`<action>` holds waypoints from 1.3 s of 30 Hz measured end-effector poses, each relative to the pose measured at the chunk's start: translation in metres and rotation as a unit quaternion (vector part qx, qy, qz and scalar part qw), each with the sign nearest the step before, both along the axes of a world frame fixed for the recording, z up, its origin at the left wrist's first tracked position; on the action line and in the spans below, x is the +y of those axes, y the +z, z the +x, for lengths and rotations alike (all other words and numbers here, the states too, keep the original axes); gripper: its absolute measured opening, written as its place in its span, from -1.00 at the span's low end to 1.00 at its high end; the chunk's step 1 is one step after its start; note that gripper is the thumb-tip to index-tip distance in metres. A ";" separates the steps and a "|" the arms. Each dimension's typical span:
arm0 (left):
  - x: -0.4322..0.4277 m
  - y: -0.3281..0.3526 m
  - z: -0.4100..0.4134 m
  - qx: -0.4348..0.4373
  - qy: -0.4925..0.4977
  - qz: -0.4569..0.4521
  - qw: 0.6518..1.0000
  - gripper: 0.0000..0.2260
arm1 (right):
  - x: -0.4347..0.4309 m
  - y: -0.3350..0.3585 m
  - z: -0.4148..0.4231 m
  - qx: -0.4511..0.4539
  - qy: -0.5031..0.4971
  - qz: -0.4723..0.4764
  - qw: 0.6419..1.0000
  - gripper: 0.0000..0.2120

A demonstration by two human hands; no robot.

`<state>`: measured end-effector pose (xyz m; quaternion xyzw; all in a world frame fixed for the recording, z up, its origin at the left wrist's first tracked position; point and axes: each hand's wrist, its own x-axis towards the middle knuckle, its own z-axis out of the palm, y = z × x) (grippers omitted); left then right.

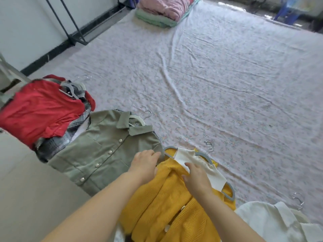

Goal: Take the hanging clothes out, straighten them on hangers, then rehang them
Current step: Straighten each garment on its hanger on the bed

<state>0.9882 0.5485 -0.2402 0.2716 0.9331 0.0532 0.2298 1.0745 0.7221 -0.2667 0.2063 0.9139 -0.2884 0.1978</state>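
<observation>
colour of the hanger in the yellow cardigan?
Grey hanger, silver hook; head view.

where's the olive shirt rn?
Head view, lower left: the olive shirt lies on the floral sheet, between the red garment on its left and the yellow cardigan on its right; the left hand rests at its shoulder.

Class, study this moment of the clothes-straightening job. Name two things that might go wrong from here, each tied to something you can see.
1. The cream top sits skewed on the grey hanger, one end of which pokes out bare. If lifted now, it and the yellow cardigan may slide off.
2. The left hand rests where the cardigan meets the green shirt. Tugging there could drag that shirt crooked.
</observation>
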 end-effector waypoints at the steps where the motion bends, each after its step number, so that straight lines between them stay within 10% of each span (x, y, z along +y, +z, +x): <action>1: -0.014 0.007 0.001 0.004 0.014 -0.004 1.000 -0.57 | -0.011 0.006 -0.004 0.004 0.018 0.003 1.000 -0.53; 13: -0.226 0.038 0.009 0.023 0.187 -0.006 0.982 -0.54 | -0.195 0.047 -0.050 0.017 0.206 0.018 0.978 -0.56; 39: -0.598 0.040 -0.167 0.030 0.212 -0.009 0.977 -0.51 | -0.560 0.049 -0.251 0.028 0.228 0.031 0.973 -0.52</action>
